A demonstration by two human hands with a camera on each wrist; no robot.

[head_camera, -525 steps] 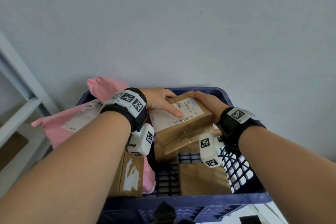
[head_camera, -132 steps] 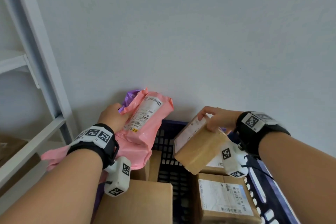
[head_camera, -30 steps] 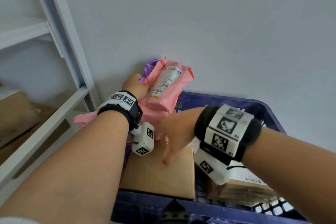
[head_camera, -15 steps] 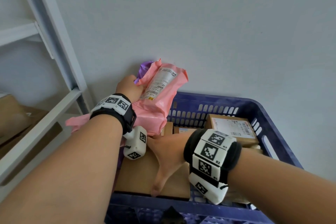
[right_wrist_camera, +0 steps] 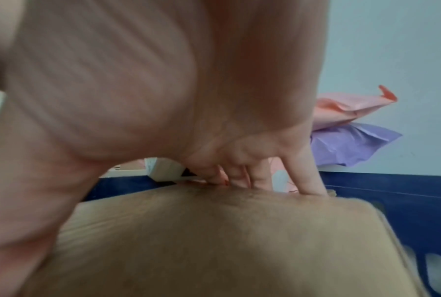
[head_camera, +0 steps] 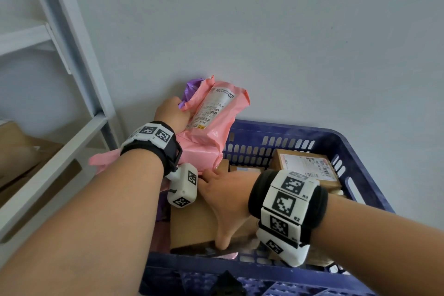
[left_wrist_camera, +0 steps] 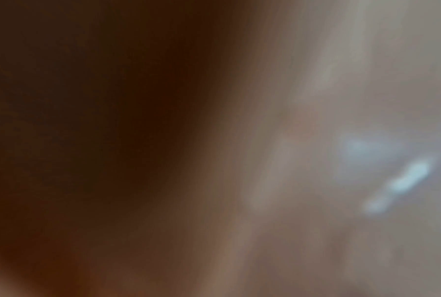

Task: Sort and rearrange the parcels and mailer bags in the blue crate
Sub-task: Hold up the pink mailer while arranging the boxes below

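Observation:
In the head view my left hand (head_camera: 171,113) grips a pink mailer bag (head_camera: 211,127) with a white label, together with a purple bag (head_camera: 191,87), raised above the blue crate (head_camera: 276,131) at its far-left corner. My right hand (head_camera: 217,206) spans a plain cardboard box (head_camera: 189,223) at the crate's front left, thumb over the near edge. In the right wrist view the fingers (right_wrist_camera: 308,180) curl over the far edge of the cardboard box (right_wrist_camera: 214,241). The left wrist view is a dark blur.
A labelled cardboard parcel (head_camera: 305,170) lies at the crate's back right, a smaller one (head_camera: 247,169) beside it. A white shelf frame (head_camera: 79,55) stands close on the left with cardboard (head_camera: 19,151) on its lower level. A grey wall is right behind the crate.
My right hand let go of the labelled parcel, which now lies at the crate's back right, and closed across the plain box. My left hand still holds the pink and purple bags up.

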